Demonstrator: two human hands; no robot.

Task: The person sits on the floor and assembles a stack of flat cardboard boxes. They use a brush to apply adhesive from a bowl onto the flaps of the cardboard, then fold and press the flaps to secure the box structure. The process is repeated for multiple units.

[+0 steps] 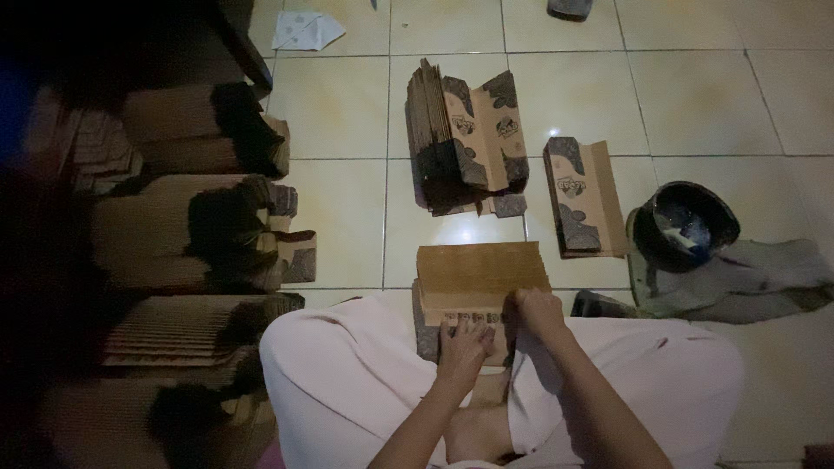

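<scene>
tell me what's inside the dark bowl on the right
The dark bowl holds a pale smear or small whitish object near its middle. The picture is too dim to tell what it is; the bowl's near wall hides the rest.

I see a dark bowl [686, 224] on grey cloth [747, 282], leaning flat cartons [465, 139], and crumpled paper [306, 30] on the tiled floor [695, 95].
</scene>
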